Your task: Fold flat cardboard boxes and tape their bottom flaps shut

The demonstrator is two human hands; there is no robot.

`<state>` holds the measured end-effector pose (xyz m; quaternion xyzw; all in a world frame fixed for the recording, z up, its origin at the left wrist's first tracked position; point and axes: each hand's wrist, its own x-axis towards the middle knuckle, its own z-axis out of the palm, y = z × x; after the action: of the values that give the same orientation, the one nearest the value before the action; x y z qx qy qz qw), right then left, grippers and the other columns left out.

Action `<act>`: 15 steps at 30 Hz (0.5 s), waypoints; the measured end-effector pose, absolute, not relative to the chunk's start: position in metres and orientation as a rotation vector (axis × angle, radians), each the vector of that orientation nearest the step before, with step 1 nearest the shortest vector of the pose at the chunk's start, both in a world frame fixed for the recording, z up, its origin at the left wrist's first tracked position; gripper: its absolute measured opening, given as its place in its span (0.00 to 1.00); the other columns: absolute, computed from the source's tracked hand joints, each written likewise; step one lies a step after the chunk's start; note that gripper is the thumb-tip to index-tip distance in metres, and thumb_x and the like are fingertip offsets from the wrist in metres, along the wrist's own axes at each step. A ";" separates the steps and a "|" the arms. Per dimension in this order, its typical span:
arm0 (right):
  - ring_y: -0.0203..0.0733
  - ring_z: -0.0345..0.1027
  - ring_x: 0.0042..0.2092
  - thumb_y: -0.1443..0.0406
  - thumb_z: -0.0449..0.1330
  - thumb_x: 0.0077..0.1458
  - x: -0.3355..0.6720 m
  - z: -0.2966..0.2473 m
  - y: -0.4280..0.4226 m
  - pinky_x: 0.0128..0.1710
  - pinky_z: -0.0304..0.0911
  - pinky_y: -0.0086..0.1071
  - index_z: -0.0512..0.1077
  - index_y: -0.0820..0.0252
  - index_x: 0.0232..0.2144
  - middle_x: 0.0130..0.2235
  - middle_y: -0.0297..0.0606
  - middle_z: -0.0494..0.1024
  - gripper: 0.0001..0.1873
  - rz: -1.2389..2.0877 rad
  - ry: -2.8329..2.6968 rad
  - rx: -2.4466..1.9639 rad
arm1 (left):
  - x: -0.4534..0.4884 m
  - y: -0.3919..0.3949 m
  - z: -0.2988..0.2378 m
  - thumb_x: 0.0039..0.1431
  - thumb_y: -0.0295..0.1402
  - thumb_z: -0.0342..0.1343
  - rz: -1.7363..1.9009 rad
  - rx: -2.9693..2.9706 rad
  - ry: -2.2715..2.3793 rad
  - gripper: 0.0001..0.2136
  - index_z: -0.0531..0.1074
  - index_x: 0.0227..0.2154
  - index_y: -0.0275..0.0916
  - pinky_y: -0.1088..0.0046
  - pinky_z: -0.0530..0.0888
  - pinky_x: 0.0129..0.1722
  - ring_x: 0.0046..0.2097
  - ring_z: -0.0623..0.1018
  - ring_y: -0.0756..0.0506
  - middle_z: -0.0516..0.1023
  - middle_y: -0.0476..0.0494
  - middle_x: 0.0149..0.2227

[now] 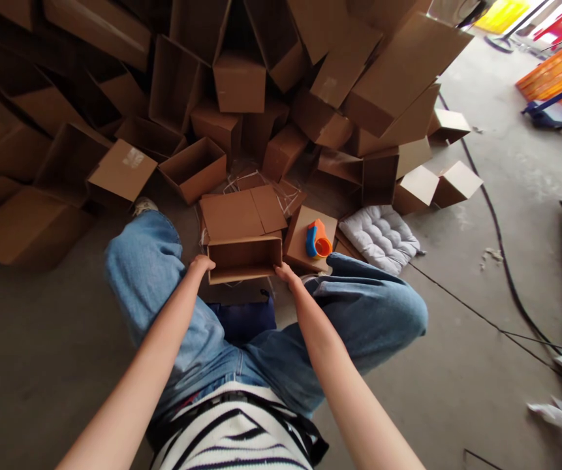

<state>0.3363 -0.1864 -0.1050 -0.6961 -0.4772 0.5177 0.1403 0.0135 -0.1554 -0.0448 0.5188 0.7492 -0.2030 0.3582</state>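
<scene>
My left hand point(201, 264) grips the left end of an open cardboard box point(244, 260), and my right hand point(286, 274) grips its right end. The box is held low between my knees, with its opening facing up and toward me. Just beyond it lies a flattened piece of cardboard point(234, 213). To the right of my right hand, an orange and blue plastic object point(318, 239) rests on a cardboard box point(299, 245). My denim-clad knees point(146, 267) spread to either side.
A large heap of brown cardboard boxes point(241, 85) rises ahead and to the left. A grey quilted cushion point(378, 239) lies to the right on the concrete floor point(457, 391), crossed by black cables point(500, 274). An orange crate point(557, 78) stands far right.
</scene>
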 end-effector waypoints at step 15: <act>0.54 0.77 0.46 0.68 0.61 0.55 0.328 -0.074 -0.172 0.48 0.69 0.39 0.80 0.63 0.33 0.38 0.48 0.83 0.06 1.462 -1.541 -2.218 | -0.001 -0.146 -0.047 0.50 0.29 0.64 -0.114 1.209 1.992 0.10 0.83 0.36 0.32 0.61 0.77 0.46 0.55 0.80 0.25 0.84 0.22 0.44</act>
<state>0.3275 -0.1719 -0.0742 -0.7217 -0.5015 0.4758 0.0352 -0.0012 -0.1463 -0.0467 0.4765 0.7851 -0.0448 0.3932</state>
